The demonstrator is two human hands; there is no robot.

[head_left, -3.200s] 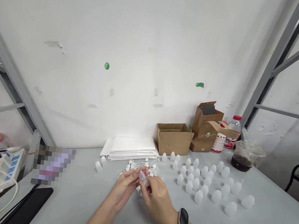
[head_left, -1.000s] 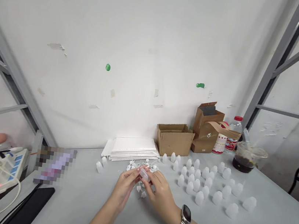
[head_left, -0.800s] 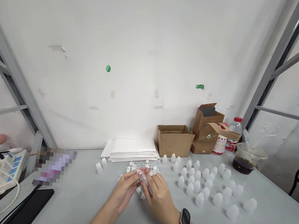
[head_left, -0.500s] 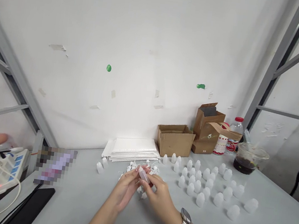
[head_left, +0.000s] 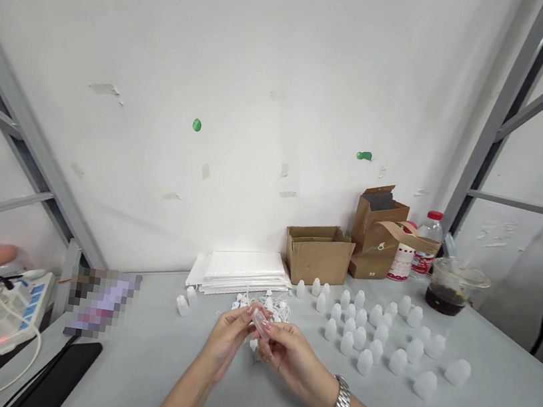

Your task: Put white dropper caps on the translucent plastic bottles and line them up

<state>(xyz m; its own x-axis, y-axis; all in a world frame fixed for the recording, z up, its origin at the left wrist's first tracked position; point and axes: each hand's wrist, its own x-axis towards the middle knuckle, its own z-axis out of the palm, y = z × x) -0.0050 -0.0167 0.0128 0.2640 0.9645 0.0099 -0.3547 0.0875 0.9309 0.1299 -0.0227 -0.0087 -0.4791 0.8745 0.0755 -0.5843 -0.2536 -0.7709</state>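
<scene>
Between my two hands, a small translucent white bottle-shaped piece [head_left: 261, 324] is held at a tilt above the table. My left hand [head_left: 228, 337] is closed, its thumb and fingertips pinching the upper left end. On the lower right end my right hand [head_left: 297, 361] is closed, with the thumb lying along it; a metal watch band circles that wrist. Beneath and behind the fingers lies a pile of small white plastic parts with thin strands [head_left: 281, 310], partly hidden by my hands.
Several frosted white bottle-shaped pieces [head_left: 358, 338] stand at the right; two more [head_left: 182, 305] are at the left. White flat sheets [head_left: 242, 269], a cardboard box [head_left: 317, 260], a paper bag [head_left: 371, 244] and a cup of dark liquid [head_left: 447, 299] line the back. A black flat object [head_left: 57, 379] lies left.
My right hand has turned and shifted slightly, so the watch face no longer shows. Both hands still hold the small bottle-shaped piece in nearly the same place.
</scene>
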